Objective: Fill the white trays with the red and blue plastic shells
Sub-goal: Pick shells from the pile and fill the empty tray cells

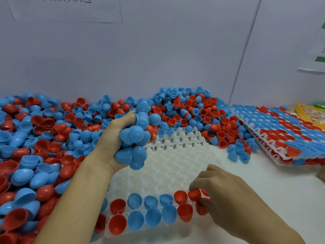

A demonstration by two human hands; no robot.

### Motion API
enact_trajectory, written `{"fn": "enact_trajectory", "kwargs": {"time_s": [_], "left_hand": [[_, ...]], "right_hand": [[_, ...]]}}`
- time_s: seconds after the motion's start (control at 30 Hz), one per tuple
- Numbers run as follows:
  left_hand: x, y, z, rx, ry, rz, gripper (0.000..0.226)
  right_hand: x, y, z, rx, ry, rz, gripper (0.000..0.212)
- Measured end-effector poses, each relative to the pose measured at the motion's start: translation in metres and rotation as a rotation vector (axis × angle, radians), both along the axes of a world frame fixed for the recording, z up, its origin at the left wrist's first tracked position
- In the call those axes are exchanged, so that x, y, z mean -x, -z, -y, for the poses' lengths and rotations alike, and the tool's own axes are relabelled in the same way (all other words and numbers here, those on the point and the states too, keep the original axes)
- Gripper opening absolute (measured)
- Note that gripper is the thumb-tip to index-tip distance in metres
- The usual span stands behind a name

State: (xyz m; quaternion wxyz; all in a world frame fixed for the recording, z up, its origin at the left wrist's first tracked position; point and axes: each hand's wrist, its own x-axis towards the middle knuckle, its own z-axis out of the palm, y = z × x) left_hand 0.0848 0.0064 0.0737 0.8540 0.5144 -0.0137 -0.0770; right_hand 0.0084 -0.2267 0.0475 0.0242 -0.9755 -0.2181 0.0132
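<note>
Head view: left hand (112, 138) fingers clutch blue shells (133, 145); right hand (221, 192) fingers pinch red shell (194, 195) over tray (175, 164).

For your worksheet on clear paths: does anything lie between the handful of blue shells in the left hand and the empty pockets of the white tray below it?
Nothing visible does. The left hand holds the blue shells above the white tray, whose middle pockets lie bare. The right hand works lower down, at the filled near rows.
</note>
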Motion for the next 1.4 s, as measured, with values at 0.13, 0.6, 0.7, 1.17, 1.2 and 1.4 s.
{"fn": "enact_trajectory", "kwargs": {"time_s": [0.13,0.6,0.7,1.17,1.2,1.4], "left_hand": [[0.000,0.000,0.000,-0.008,-0.005,-0.004,0.016],[0.003,-0.003,0.002,-0.014,0.029,0.005,0.017],[0.002,-0.001,0.002,-0.002,0.033,0.006,0.016],[0.003,0.000,0.003,0.000,0.121,0.001,0.016],[0.003,0.000,0.002,-0.009,0.123,0.003,0.016],[0.001,0.003,0.001,0.040,0.104,-0.027,0.018]], "right_hand": [[-0.001,-0.001,0.001,-0.007,0.001,-0.010,0.036],[0.001,-0.007,0.002,-0.092,0.011,-0.065,0.032],[-0.004,-0.007,0.001,-0.139,0.025,-0.054,0.026],[-0.098,-0.040,-0.058,-0.537,-0.078,0.259,0.055],[-0.101,-0.042,-0.058,-0.539,-0.089,0.257,0.051],[-0.108,-0.040,-0.053,-0.665,-0.091,0.245,0.035]]}}
